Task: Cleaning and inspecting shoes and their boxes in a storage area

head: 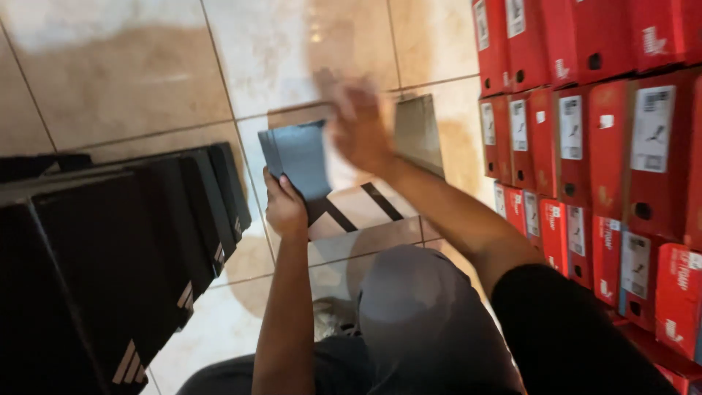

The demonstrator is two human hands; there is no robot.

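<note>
- Box [365,212] lies open on the tiled floor [131,80].
- Left hand [284,208] — fingers curled, pinching grey lid [300,157].
- Right hand [360,121] blurred — finger state: cannot tell.
- Lid is not yet on.

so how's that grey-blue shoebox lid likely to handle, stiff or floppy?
The grey-blue lid probably holds its shape: the left hand grips one corner and it stays flat. Likely light, as thin card. Its raised rim gives fingers an edge, so slipping seems unlikely.

Under me is a glossy beige tiled floor [146,66]; black shoeboxes [110,256] are stacked on it beside me, red shoeboxes [599,146] opposite.
</note>
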